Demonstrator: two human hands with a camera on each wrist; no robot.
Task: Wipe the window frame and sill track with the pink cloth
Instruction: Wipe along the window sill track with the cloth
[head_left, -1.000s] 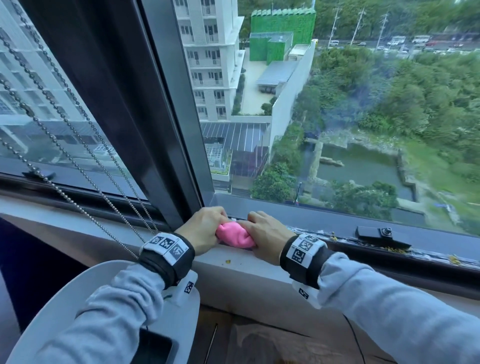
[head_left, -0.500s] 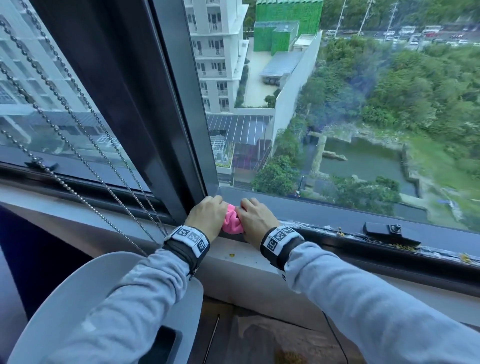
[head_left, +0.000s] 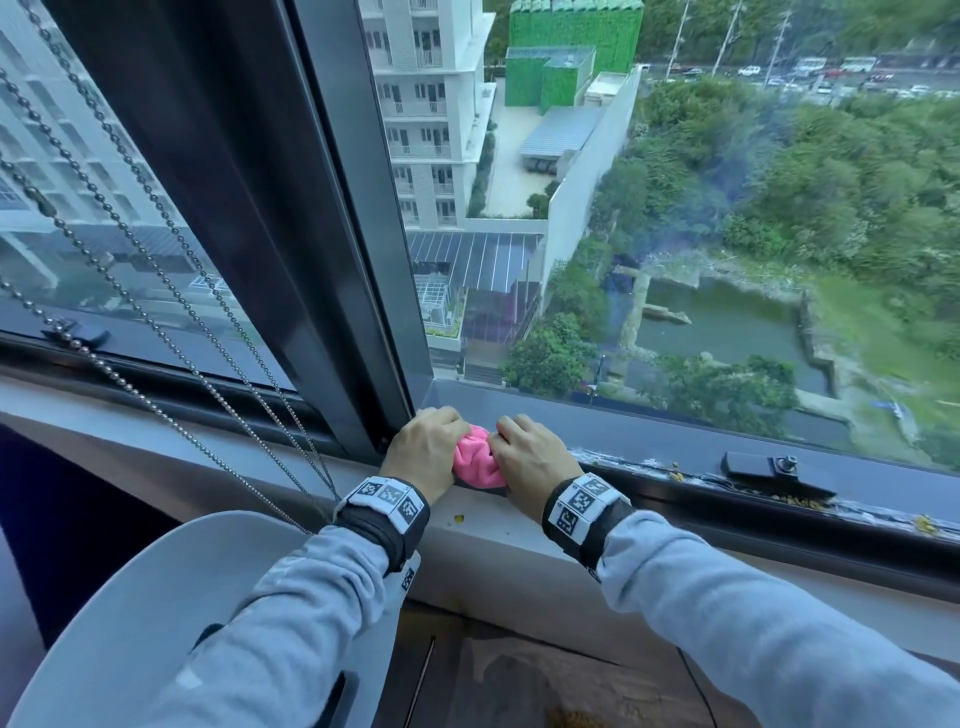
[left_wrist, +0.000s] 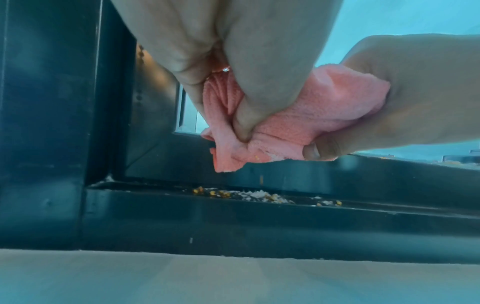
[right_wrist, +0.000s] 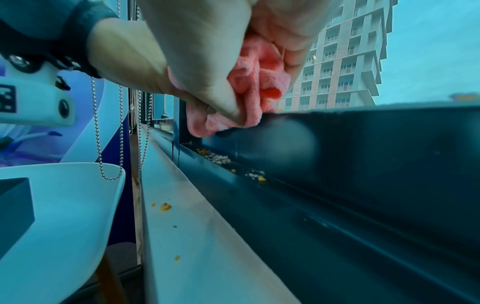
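No readable text, brand or number shows; the wristbands (head_left: 387, 498) behind each grip carry only black-and-white coded squares.

Your right hand (right_wrist: 207, 61) grips the bunched pink cloth (right_wrist: 254, 90) just above the dark sill track (right_wrist: 285, 195); your left hand (right_wrist: 124, 57) holds it too. Yellow crumbs (right_wrist: 215, 157) lie in the track, more on the pale sill (right_wrist: 182, 236). Bead chains (right_wrist: 97, 127) hang left.

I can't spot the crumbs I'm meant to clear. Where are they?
In the left wrist view, crumbs lie in the dark sill track, just below the pink cloth and right of the vertical frame post.
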